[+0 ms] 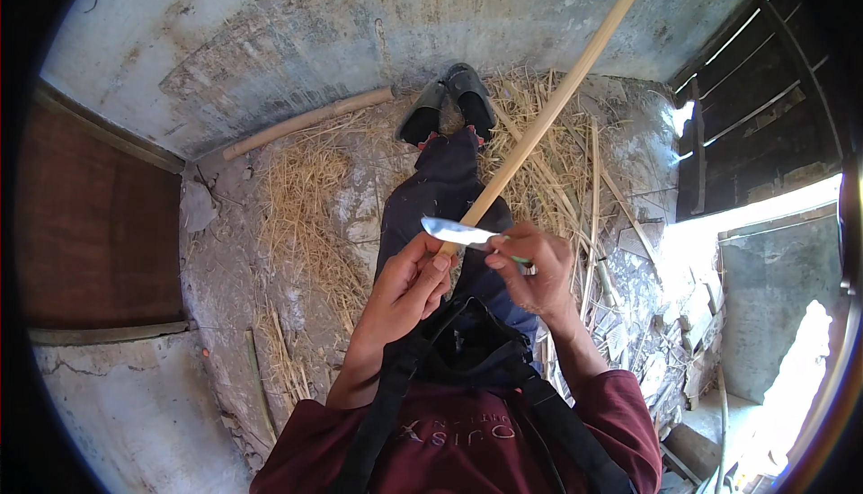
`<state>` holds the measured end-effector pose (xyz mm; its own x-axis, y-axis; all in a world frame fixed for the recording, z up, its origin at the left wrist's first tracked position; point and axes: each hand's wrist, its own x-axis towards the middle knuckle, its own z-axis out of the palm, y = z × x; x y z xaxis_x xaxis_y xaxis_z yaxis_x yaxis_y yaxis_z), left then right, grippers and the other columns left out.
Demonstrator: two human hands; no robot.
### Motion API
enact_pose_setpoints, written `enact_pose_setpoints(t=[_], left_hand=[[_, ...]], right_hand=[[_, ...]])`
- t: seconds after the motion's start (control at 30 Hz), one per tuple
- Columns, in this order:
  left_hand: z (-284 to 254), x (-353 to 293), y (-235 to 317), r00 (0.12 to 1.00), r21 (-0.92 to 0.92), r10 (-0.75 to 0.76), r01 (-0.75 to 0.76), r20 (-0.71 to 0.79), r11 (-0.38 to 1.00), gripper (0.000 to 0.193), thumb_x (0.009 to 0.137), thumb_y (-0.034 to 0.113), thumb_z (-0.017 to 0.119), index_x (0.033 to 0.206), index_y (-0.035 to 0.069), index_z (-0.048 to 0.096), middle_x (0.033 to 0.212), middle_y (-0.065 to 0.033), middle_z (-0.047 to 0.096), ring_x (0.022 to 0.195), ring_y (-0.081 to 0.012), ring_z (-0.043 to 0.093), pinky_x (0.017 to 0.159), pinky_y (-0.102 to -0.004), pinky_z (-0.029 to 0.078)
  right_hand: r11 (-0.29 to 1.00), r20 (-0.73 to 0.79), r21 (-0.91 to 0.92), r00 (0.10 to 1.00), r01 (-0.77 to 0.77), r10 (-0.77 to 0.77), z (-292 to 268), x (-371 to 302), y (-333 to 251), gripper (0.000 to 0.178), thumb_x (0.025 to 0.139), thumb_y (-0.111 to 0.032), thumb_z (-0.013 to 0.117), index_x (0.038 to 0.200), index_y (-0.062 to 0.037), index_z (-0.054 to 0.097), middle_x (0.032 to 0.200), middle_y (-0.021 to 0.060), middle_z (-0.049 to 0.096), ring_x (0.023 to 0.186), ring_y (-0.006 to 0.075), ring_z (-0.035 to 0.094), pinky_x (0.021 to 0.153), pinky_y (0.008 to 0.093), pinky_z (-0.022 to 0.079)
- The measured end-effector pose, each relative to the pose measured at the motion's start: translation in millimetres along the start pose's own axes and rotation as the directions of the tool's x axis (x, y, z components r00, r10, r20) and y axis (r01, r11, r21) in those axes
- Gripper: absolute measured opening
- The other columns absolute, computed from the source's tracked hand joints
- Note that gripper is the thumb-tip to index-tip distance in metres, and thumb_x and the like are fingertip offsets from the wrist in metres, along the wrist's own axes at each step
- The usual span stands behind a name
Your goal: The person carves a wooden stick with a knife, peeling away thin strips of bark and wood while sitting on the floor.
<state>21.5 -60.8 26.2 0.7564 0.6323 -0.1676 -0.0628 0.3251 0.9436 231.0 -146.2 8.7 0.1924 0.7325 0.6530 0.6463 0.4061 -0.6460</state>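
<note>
A long pale bamboo strip (550, 107) slants from my lap up to the upper right, past the picture's top edge. My left hand (415, 280) pinches its near end between thumb and fingers. In my right hand (538, 271) is a knife (457, 231) with a broad shiny blade and a bit of green at its handle. The blade points left and crosses the strip just beyond my left fingers; whether its edge touches the strip, I cannot tell. Both hands are above my dark trousers (431, 195), in front of an open black bag (472, 337).
Straw-like shavings (306, 211) cover the floor on both sides of my legs. A thick brown pole (306, 123) lies along the far wall (297, 44). More thin strips (594, 197) lie at the right, near rubble (701, 314). A brown door panel (99, 224) stands at the left.
</note>
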Motion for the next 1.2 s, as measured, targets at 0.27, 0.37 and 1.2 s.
enact_pose_setpoints(t=[0.27,0.37,1.2], left_hand=[[0,-5,4,0.997,0.104,0.063,-0.066,0.034,0.992,0.021,0.115,0.021,0.054,0.122,0.002,0.057,0.078,0.0032,0.052,0.06,-0.002,0.042,0.051,-0.0223,0.033],[-3,-4,3,0.998,0.063,0.039,-0.042,0.051,0.997,0.022,0.115,0.023,0.056,0.123,0.003,0.058,0.079,0.0039,0.053,0.061,-0.0018,0.041,0.053,-0.0218,0.033],[-5,-5,-2,0.995,0.34,0.097,-0.085,-0.017,0.936,0.032,0.112,0.028,0.061,0.101,-0.002,0.065,0.067,0.0009,0.053,0.062,-0.0053,0.043,0.056,-0.028,0.036]], right_hand=[[0.987,0.044,-0.104,0.992,0.122,-0.118,8,1,-7,0.029,0.08,-0.018,0.092,0.103,-0.0148,0.074,0.08,0.0027,0.068,0.06,0.0198,0.067,0.047,0.033,0.049],[0.983,0.056,-0.117,0.989,0.144,-0.138,7,1,-10,0.029,0.08,-0.018,0.092,0.103,-0.0155,0.075,0.08,0.0021,0.069,0.06,0.0195,0.068,0.047,0.0329,0.049],[0.987,0.03,-0.115,0.993,0.113,-0.111,6,3,-16,0.025,0.077,-0.019,0.094,0.094,-0.0152,0.075,0.073,0.001,0.064,0.055,0.0176,0.064,0.045,0.0314,0.046]])
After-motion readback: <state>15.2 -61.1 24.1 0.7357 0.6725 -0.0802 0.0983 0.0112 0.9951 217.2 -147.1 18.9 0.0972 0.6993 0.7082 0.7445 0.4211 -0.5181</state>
